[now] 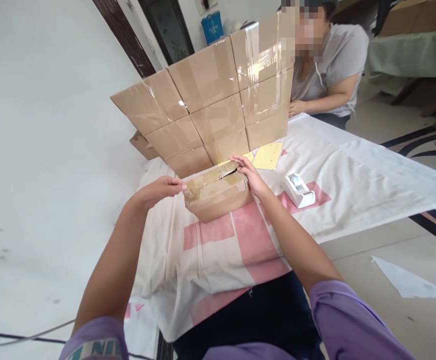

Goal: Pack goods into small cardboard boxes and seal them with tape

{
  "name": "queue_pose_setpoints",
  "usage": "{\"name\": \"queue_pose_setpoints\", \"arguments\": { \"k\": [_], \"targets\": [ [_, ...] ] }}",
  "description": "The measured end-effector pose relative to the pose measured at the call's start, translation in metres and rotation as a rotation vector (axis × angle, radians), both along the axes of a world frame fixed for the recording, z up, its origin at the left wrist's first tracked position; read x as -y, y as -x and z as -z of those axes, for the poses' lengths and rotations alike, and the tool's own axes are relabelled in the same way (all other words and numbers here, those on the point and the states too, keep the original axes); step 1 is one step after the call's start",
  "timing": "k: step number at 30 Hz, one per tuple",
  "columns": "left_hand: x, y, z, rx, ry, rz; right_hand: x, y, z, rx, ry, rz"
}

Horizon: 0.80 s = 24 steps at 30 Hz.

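A small cardboard box (221, 202) sits on the cloth-covered table in front of me, its taped top torn open along a ragged slit near the right end. At the box's left top corner, the fingers of my left hand (161, 190) are pressed together against the edge. My right hand (250, 172) grips the right end, its fingers bent over the top beside the raised torn flap. Part of the right hand's hold is hidden behind the box.
Several taped cartons (218, 95) form a wall behind the box. Yellow paper sheets (268, 156) lie at its foot. A white tape dispenser (299, 190) stands to the right on the patterned tablecloth (218, 260). Across the table sits another person (330, 75). White paper (409, 280) lies on the floor.
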<state>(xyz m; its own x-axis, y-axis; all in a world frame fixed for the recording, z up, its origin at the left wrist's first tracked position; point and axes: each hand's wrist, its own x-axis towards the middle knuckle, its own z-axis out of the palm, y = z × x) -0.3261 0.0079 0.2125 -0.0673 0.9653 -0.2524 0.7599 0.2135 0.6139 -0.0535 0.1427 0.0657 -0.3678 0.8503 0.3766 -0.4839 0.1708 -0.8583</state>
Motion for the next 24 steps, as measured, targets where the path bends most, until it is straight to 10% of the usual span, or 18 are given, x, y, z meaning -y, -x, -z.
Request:
{"name": "queue_pose_setpoints", "arguments": {
  "k": [17,24],
  "targets": [
    [-0.026,0.007,0.023,-0.235,-0.125,0.163,-0.004,0.002,0.004,-0.05,-0.036,-0.049],
    [-0.023,0.007,0.036,-0.156,-0.198,0.038,-0.004,-0.002,0.003,-0.042,-0.037,-0.053]
  ]
}}
